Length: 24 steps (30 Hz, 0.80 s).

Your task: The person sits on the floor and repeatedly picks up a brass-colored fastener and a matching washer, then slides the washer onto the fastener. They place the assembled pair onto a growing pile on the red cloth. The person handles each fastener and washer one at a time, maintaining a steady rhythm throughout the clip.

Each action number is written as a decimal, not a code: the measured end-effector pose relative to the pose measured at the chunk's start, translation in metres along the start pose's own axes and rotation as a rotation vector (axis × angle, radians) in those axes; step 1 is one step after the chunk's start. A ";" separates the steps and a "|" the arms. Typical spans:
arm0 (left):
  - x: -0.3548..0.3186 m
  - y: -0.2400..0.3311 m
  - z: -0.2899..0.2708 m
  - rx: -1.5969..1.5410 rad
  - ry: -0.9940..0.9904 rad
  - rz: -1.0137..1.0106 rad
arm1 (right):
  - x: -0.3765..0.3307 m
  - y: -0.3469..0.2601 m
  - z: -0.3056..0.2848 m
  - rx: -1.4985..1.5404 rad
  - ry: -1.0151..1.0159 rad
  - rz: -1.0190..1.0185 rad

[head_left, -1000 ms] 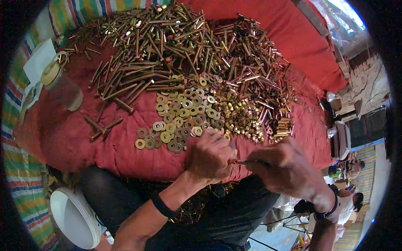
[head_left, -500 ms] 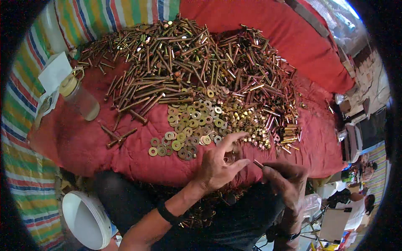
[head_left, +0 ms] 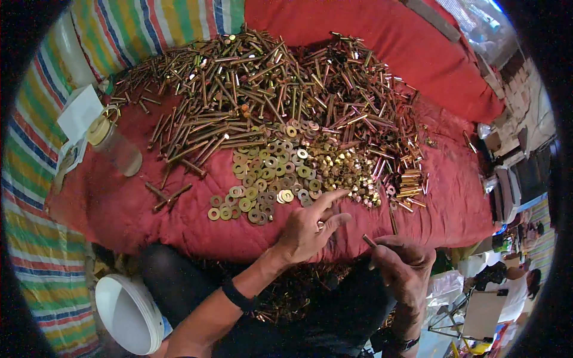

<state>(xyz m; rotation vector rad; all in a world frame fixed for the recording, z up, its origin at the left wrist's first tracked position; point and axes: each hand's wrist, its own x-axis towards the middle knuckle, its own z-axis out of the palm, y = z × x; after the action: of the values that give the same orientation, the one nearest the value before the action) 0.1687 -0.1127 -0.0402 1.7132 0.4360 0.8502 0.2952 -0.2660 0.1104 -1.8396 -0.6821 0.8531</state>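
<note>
My left hand [head_left: 308, 228] hovers with fingers spread just below a patch of flat brass washers [head_left: 262, 179] and a heap of small nuts [head_left: 343, 170], fingertips close to the nearest nuts. My right hand [head_left: 403, 265] is closed around a brass bolt [head_left: 370, 241], whose end sticks out toward the left hand. A large pile of long brass bolts [head_left: 268, 89] covers the far part of the red cloth [head_left: 119, 209].
A clear jar with a yellow lid [head_left: 113, 143] lies at the left beside white paper [head_left: 79, 111]. A white bucket [head_left: 128, 313] stands at the lower left. Striped fabric [head_left: 36, 238] borders the cloth. Assembled bolts lie in my lap [head_left: 286, 298].
My hands have come apart: the left opened and reached up toward the washers and nuts, while the right dropped lower right with the bolt.
</note>
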 end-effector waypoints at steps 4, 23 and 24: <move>0.003 0.000 -0.001 0.142 -0.014 -0.011 | 0.000 0.001 -0.004 0.096 0.045 -0.076; 0.002 -0.014 -0.005 0.182 0.100 0.338 | 0.143 -0.056 0.089 -0.052 -0.246 -0.617; 0.000 -0.013 -0.006 0.268 0.101 0.349 | 0.145 -0.052 0.082 -0.056 -0.246 -0.723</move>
<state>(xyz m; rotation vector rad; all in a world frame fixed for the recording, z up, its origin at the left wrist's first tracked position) 0.1658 -0.1045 -0.0519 2.0365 0.3331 1.1760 0.3129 -0.0928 0.0966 -1.3747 -1.4246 0.5718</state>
